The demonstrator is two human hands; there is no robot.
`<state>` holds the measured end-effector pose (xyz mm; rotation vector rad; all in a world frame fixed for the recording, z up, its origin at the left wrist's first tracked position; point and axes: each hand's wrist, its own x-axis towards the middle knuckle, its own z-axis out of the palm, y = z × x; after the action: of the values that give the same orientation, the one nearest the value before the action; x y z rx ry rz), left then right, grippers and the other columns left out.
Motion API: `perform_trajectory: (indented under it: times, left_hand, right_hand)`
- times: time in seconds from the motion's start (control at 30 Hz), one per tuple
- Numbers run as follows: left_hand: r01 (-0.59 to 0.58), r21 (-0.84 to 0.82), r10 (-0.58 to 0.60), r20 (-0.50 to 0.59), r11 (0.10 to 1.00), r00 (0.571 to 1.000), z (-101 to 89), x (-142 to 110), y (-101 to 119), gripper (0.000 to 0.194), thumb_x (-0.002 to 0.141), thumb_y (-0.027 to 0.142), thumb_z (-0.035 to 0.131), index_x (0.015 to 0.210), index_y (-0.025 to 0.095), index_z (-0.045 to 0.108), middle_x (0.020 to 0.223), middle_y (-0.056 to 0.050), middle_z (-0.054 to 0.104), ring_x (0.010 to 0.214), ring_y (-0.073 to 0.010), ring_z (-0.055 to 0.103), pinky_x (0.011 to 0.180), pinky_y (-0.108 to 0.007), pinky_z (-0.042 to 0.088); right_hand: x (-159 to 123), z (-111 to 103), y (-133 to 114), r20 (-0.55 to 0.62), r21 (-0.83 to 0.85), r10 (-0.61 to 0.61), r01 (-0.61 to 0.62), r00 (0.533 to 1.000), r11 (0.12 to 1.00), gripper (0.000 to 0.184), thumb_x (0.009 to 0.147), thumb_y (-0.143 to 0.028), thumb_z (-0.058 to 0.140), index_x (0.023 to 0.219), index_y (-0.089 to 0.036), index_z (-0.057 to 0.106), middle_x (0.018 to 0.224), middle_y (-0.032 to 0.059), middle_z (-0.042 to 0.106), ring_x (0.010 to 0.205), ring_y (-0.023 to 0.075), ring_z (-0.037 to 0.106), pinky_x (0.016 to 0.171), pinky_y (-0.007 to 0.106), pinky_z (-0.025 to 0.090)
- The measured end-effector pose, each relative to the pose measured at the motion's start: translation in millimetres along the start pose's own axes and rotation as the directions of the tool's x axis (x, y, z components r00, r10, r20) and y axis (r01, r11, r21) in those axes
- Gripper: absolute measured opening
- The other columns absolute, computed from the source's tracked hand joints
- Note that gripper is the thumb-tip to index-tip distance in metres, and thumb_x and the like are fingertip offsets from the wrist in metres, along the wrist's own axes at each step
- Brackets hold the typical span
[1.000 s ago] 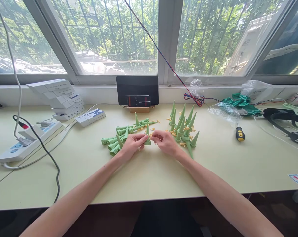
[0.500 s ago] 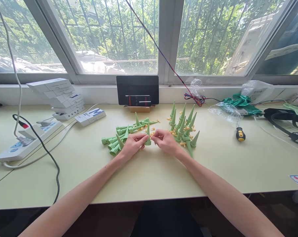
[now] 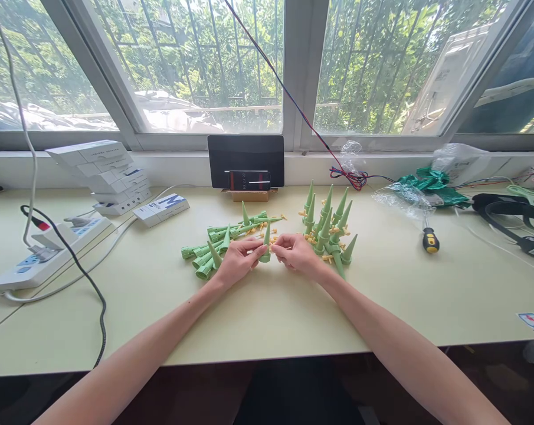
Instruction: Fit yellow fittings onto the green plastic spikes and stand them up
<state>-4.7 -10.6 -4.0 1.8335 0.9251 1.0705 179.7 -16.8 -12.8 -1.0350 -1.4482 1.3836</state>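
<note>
Between thumb and fingers my left hand [image 3: 240,258] pinches a green plastic cone spike [image 3: 267,243], its tip upright. My right hand [image 3: 297,252] is closed in a pinch just right of the cone, on a small yellow valve piece [image 3: 272,248] mostly covered by the fingertips. To the left lies a pile of green cone spikes [image 3: 202,260], several on their sides and a few pointing up. Loose yellow valves [image 3: 273,231] lie behind my hands. On the right stands a cluster of green spikes [image 3: 323,233] with yellow valves attached at their sides.
At the left are a power strip [image 3: 56,254], cables and stacked white boxes [image 3: 111,174]. A tablet [image 3: 246,150] with a phone [image 3: 249,180] before it stands by the window. A screwdriver [image 3: 431,240], green plastic wrapping [image 3: 430,183] and a black headset [image 3: 514,218] lie at the right.
The cone in my left hand tilts slightly to the right. My right fingertips stay beside its base; otherwise little has moved.
</note>
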Motion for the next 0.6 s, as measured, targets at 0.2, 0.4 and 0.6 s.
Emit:
perform_trajectory:
  times: [0.2, 0.4, 0.6]
  left_hand:
    - [-0.046, 0.051, 0.047, -0.011, 0.998, 0.999, 0.8, -2.0, -2.4, 0.024, 0.084, 0.039, 0.066, 0.079, 0.017, 0.075, 0.073, -0.002, 0.053, 0.051, -0.0072, 0.045, 0.044, -0.022, 0.041]
    - [-0.074, 0.025, 0.074, -0.010, 0.997, 0.997, 2.1, -2.1, -5.6, 0.023, 0.084, 0.038, 0.067, 0.085, 0.017, 0.076, 0.078, -0.004, 0.056, 0.060, -0.0110, 0.051, 0.046, -0.022, 0.046]
    - [-0.033, 0.048, 0.034, -0.025, 0.998, 0.999, 2.4, -2.4, 2.9, 0.026, 0.084, 0.040, 0.065, 0.076, 0.016, 0.075, 0.073, -0.003, 0.054, 0.055, -0.0089, 0.048, 0.047, -0.022, 0.045]
  right_hand:
    - [-0.6, -4.2, -0.8, 0.101, 0.172, 0.072, -0.088, 0.992, 0.981, 0.034, 0.071, -0.045, 0.074, 0.069, -0.018, 0.053, 0.054, -0.0055, 0.049, 0.042, 0.0039, 0.031, 0.038, 0.019, 0.022]
    - [-0.2, -6.7, -0.7, 0.154, 0.240, 0.114, -0.149, 0.982, 0.959, 0.036, 0.069, -0.043, 0.077, 0.070, -0.017, 0.052, 0.055, -0.0057, 0.048, 0.042, 0.0024, 0.028, 0.039, 0.018, 0.020]
    - [-1.2, -3.7, -1.9, 0.101, 0.199, 0.040, -0.059, 0.994, 0.978, 0.034, 0.072, -0.044, 0.074, 0.070, -0.018, 0.052, 0.053, -0.0057, 0.048, 0.042, 0.0040, 0.031, 0.038, 0.018, 0.023]
